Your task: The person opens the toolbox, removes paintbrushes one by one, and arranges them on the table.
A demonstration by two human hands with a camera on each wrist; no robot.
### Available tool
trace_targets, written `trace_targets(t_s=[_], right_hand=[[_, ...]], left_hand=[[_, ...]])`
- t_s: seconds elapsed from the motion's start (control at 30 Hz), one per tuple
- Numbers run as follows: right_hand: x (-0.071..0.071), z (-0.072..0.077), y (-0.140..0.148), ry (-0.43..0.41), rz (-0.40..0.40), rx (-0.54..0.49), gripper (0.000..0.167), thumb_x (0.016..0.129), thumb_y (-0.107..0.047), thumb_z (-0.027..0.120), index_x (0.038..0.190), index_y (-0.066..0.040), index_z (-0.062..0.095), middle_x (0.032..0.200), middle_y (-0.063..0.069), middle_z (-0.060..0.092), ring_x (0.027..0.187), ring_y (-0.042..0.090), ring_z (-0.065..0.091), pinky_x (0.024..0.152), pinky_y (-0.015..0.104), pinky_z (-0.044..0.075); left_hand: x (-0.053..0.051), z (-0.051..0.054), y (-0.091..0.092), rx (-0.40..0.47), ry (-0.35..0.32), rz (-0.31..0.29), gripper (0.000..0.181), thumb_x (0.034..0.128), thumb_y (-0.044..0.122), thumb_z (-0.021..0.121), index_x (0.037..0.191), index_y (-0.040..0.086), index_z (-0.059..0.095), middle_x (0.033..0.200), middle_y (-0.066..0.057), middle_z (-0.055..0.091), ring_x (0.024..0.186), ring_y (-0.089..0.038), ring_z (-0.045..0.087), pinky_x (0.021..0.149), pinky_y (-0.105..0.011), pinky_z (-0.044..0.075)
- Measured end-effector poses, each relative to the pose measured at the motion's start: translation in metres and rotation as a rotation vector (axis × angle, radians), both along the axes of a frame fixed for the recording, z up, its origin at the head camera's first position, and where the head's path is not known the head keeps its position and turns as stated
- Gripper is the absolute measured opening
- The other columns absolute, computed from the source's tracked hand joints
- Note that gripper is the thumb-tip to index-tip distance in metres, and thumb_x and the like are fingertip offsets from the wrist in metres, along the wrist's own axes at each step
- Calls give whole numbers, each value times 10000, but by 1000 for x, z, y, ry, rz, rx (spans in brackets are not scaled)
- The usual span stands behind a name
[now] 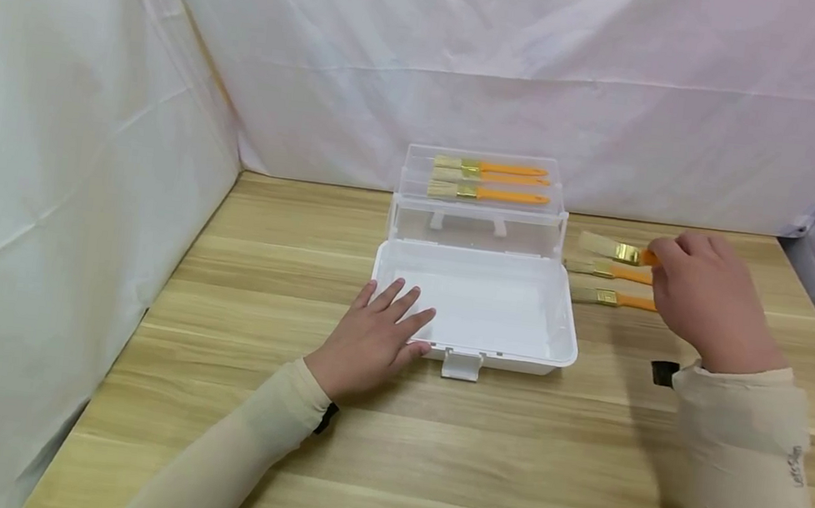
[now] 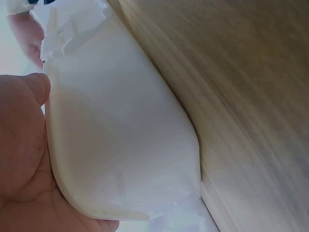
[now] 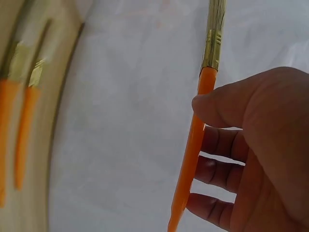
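My right hand (image 1: 711,301) pinches the orange handle of a flat paintbrush (image 3: 190,140) between thumb and fingers, holding it above the table. Pale bristles and a gold ferrule point left in the head view. Below it, two similar paintbrushes (image 1: 631,274) lie on the table right of a white plastic box (image 1: 463,361). My left hand (image 1: 376,343) rests with spread, straight fingers over the box's front left corner, its thumb at the rim. The box stands open, its white bottom bare. Three more paintbrushes (image 1: 508,197) lie on the raised clear lid (image 1: 417,171) behind it.
The wooden table (image 1: 473,471) ends at white cloth (image 1: 484,112) behind and at the left. A latch (image 1: 461,365) juts from the box's front. A small black patch (image 1: 663,373) shows beside the right sleeve.
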State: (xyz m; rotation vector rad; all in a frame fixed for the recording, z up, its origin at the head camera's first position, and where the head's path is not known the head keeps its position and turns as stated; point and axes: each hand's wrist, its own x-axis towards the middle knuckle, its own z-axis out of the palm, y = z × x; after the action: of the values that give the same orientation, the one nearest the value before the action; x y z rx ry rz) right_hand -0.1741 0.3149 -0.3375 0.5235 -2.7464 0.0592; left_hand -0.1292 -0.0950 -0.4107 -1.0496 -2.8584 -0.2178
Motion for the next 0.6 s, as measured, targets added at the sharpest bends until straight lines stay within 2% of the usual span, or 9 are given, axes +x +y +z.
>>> trace_targets(t_s=[0.13,0.23,0.43,0.6], right_hand=[[3,-14,17,-154,-84,18,199,928,-2,537,1114,37,596,1028,267,550,943,492,458,727,612,411],[3,-28,25,-248,-115,29,232,947,-22,522,1168,25,575,1068,267,535,968,516,443,681,624,414],[1,-57,33,-344,-51,17,237,931,-28,588,1163,23,586,1035,239,558,903,459,496,715,595,443],[2,-72,36,-410,-41,24,217,932,-39,599,1146,-5,593,1005,208,563,870,419,499,699,578,448]], left_hand=[[0,0,0,-4,-5,0,514,1049,487,420,1461,195,516,1524,-138,428,1457,-353,281,1160,-579,161],[0,-1,-1,-2,-11,0,516,1049,487,421,1463,193,513,1525,-140,427,1458,-354,279,1161,-579,156],[-1,-2,-1,1,-12,1,523,1050,491,412,1468,193,508,1529,-139,420,1461,-352,273,1163,-577,150],[-1,-2,-1,2,-8,-3,518,1051,488,412,1466,193,510,1527,-138,424,1460,-351,276,1161,-578,157]])
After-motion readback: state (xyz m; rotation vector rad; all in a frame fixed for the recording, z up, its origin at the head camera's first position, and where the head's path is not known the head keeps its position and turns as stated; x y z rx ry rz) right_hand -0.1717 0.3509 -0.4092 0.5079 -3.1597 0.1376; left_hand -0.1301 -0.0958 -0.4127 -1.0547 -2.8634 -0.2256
